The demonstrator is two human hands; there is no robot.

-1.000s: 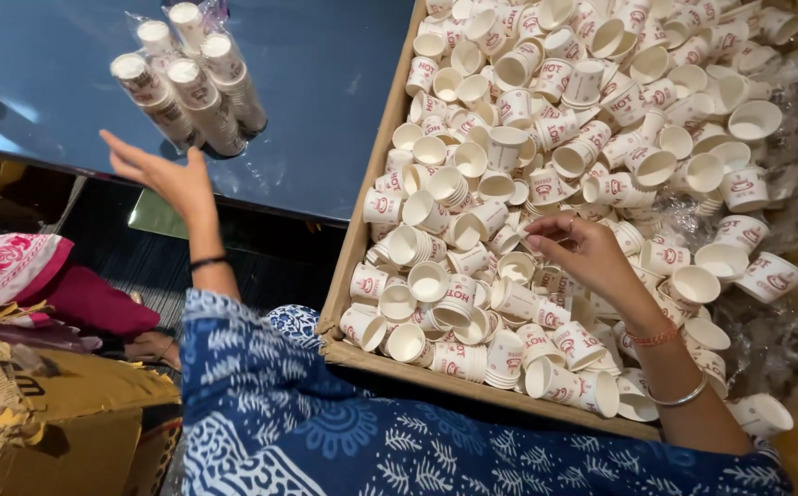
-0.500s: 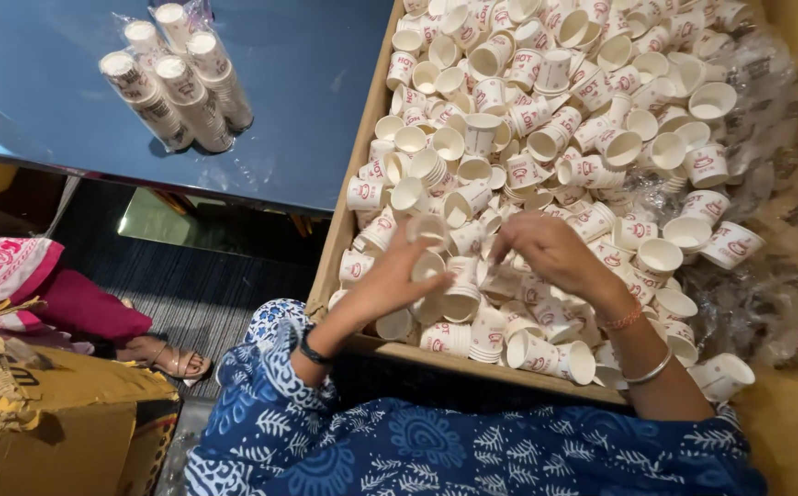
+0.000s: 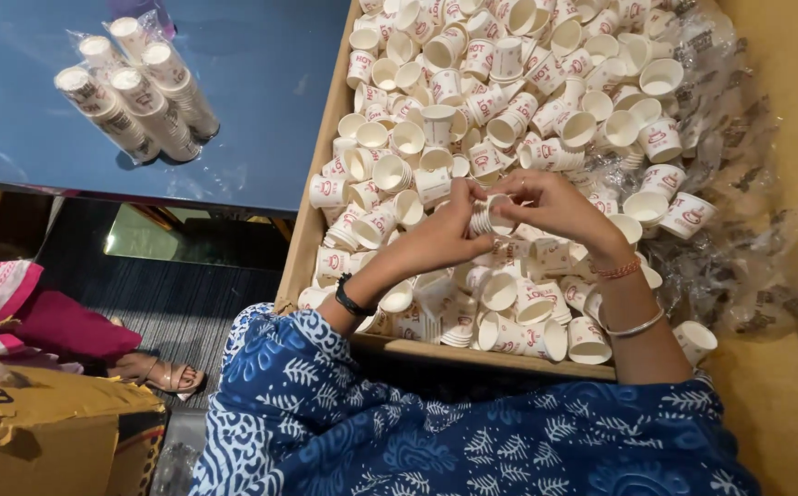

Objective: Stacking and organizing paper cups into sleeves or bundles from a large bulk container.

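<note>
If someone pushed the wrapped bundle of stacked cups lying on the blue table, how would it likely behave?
The wrapped bundle of cup stacks probably slides easily, since its clear film looks slick on the glossy blue table. It seems light, being small paper cups. Lying on their sides, the round stacks might roll slightly, though the wrap holds them together.

A blue table carries wrapped cup stacks and a cardboard tray.

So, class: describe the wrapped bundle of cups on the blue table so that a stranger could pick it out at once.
Start at the blue table, left of the box of loose cups. The bundle lies near the table's left end, well apart from both hands. Unlike the scattered cups in the box, these are nested in several long stacks, lying side by side inside clear plastic wrap.
</note>
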